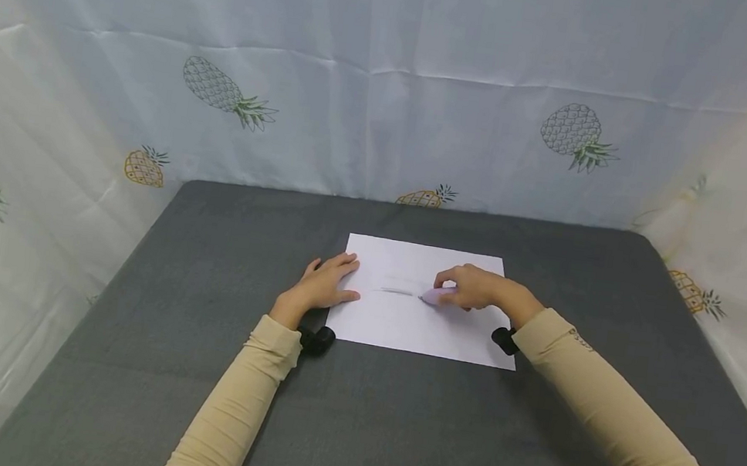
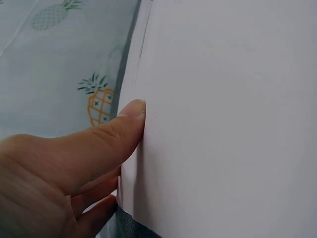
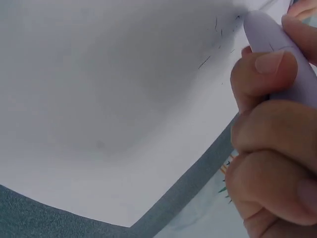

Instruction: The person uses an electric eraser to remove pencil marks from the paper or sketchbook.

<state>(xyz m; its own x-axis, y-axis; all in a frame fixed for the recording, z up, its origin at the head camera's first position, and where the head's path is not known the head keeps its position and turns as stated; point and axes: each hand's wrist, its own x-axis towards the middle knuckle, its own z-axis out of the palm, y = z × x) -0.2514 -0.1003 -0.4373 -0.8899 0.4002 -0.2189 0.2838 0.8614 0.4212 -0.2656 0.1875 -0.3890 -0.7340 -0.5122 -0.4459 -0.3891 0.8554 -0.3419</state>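
A white sheet of paper (image 1: 404, 322) lies flat on the grey table (image 1: 392, 422), with a faint grey smudge (image 1: 396, 292) across its middle. My left hand (image 1: 325, 283) presses its straight fingers on the sheet's left edge; the left wrist view shows the thumb (image 2: 106, 139) against the paper (image 2: 233, 119). My right hand (image 1: 475, 287) grips a pale lilac, rounded eraser-like tool (image 1: 436, 296), tip down on the sheet at the smudge's right end. In the right wrist view curled fingers (image 3: 270, 148) wrap that lilac tool (image 3: 277, 49) beside short dark marks on the paper (image 3: 99, 99).
The table's grey cloth reaches to a pale backdrop printed with pineapples (image 1: 571, 133) that walls the table at the back and both sides. A black wrist camera (image 1: 317, 339) sits below the left wrist, another (image 1: 504, 340) at the right wrist.
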